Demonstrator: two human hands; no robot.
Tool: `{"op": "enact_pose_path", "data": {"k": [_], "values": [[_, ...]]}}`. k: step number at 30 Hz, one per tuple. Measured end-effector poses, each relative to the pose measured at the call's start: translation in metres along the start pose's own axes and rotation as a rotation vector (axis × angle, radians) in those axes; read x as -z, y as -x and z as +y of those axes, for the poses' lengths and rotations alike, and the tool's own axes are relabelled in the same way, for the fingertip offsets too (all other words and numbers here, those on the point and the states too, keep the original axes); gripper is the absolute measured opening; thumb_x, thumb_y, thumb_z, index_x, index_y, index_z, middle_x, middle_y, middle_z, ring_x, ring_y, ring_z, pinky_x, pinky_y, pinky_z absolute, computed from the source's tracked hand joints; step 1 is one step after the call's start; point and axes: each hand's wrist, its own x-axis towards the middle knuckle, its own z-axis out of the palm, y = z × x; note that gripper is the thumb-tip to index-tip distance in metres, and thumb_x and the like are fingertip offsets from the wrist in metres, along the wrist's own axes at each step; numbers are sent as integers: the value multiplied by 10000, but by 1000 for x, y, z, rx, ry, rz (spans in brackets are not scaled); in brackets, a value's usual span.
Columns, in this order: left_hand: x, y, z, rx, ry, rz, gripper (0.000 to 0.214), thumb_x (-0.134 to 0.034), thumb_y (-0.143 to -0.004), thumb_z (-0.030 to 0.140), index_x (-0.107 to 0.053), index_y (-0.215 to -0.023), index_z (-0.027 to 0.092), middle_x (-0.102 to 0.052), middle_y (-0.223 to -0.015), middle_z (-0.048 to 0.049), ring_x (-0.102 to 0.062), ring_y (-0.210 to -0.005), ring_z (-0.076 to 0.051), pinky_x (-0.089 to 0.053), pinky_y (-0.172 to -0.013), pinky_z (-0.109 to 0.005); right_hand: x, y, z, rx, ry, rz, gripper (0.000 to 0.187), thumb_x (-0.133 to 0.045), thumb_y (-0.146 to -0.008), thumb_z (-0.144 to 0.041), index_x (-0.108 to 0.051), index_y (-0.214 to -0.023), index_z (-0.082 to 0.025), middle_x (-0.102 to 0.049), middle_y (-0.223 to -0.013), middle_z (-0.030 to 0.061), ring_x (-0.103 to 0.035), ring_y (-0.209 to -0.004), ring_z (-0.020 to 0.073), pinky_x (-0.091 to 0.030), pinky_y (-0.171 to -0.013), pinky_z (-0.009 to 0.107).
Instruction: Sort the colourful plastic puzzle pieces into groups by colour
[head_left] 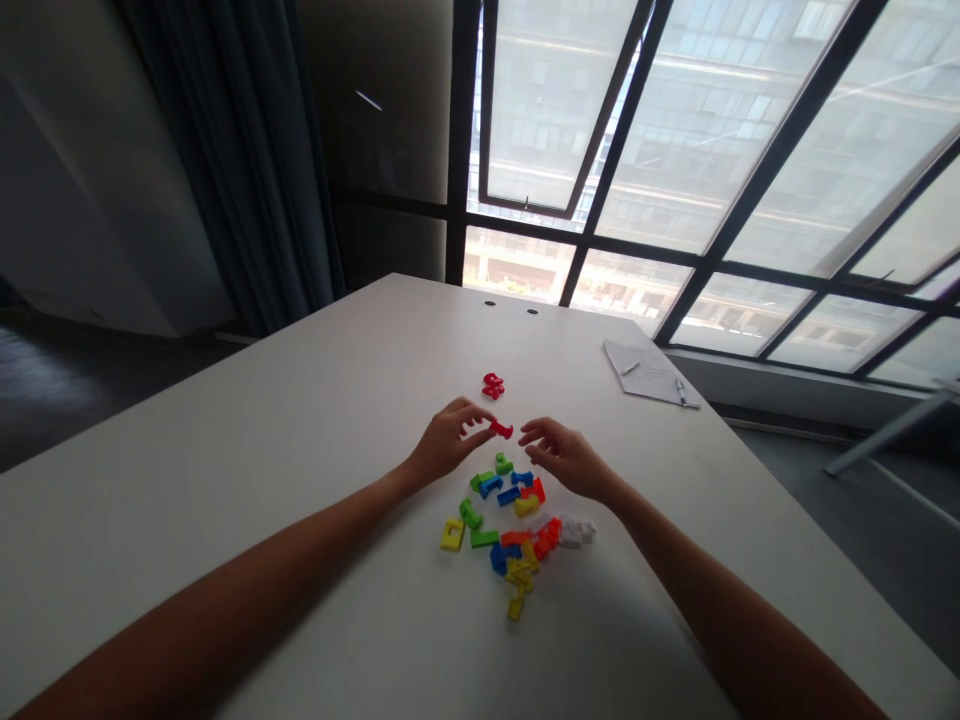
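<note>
My left hand (448,438) pinches a small red plastic block (501,429) between thumb and fingertips, just above the table. To its right my right hand (561,455) hovers with fingers apart and curved, a small gap from the red block. Beyond both hands lies a little group of red blocks (493,385). Nearer to me is a loose pile of coloured plastic blocks: a green block (503,463), a blue block (508,496), a yellow block (452,534), an orange-red block (548,537) and whitish blocks (576,531), among several others.
All of this is on a white table (337,400). Toward its right edge lies a sheet of paper (645,372) with handwriting and a pen (681,392). Two dark round holes are near the far edge. Behind stand tall windows (570,110) and a dark curtain (240,150).
</note>
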Motion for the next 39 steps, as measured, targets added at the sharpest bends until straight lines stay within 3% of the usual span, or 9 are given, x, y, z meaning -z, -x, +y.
{"op": "enact_pose_path", "data": {"k": [5, 10, 15, 21, 24, 27, 32, 39], "values": [[-2, -29, -30, 150, -152, 116, 329, -666, -903, 527, -764, -1036, 242, -640, -1021, -58, -615, -844, -175, -544, -770, -300, -1, -3, 38, 26, 139, 62, 234, -554, -912, -269, -711, -1055, -171, -744, -931, 60, -628, -724, 146, -512, -687, 283], [-9, -57, -61, 319, -343, -30, 263, -729, -849, 479, -794, -1008, 281, -652, -1032, -42, -627, -850, -178, -505, -827, -297, -7, -2, 58, 11, 189, 178, 233, -538, -865, -179, -734, -987, -153, -730, -837, 43, -562, -650, 130, -466, -672, 265], [-17, -67, -68, 381, -409, -55, 287, -711, -833, 517, -793, -1001, 300, -657, -1080, -43, -640, -894, -207, -485, -761, -291, -14, -1, 57, 120, 239, 173, 204, -560, -875, -168, -741, -968, -173, -720, -879, 47, -575, -685, 132, -461, -694, 257], [-21, -68, -67, 386, -444, -51, 349, -707, -818, 555, -751, -988, 254, -697, -1083, -54, -650, -891, -217, -461, -701, -276, -14, 0, 56, 137, 253, 163, 215, -549, -881, -156, -743, -972, -174, -724, -892, 56, -582, -686, 134, -458, -680, 258], [-21, -66, -65, 405, -449, -36, 371, -698, -831, 534, -683, -1016, 212, -723, -981, -58, -649, -829, -205, -439, -664, -265, -14, 0, 58, 150, 253, 163, 218, -546, -893, -171, -744, -983, -175, -728, -915, 63, -587, -693, 135, -462, -682, 261], [-20, -58, -58, 381, -506, -111, 265, -635, -885, 460, -654, -973, 210, -719, -862, -45, -640, -764, -204, -418, -650, -271, -15, 0, 60, 158, 261, 179, 208, -559, -888, -163, -746, -975, -186, -725, -882, 49, -577, -669, 130, -455, -664, 255], [-8, -30, -44, 142, -521, -289, 221, -540, -934, 411, -623, -861, 219, -695, -838, -43, -613, -738, -198, -384, -637, -283, -16, 0, 62, 170, 251, 185, 219, -568, -875, -131, -749, -975, -204, -727, -877, 34, -582, -667, 128, -457, -663, 250], [5, 5, -31, 99, -554, -253, 239, -496, -962, 400, -594, -842, 218, -673, -827, -42, -590, -745, -197, -364, -643, -295, -12, 4, 50, 139, 209, 112, 207, -577, -894, -167, -746, -1009, -199, -743, -891, 40, -612, -704, 139, -485, -684, 257]]}}
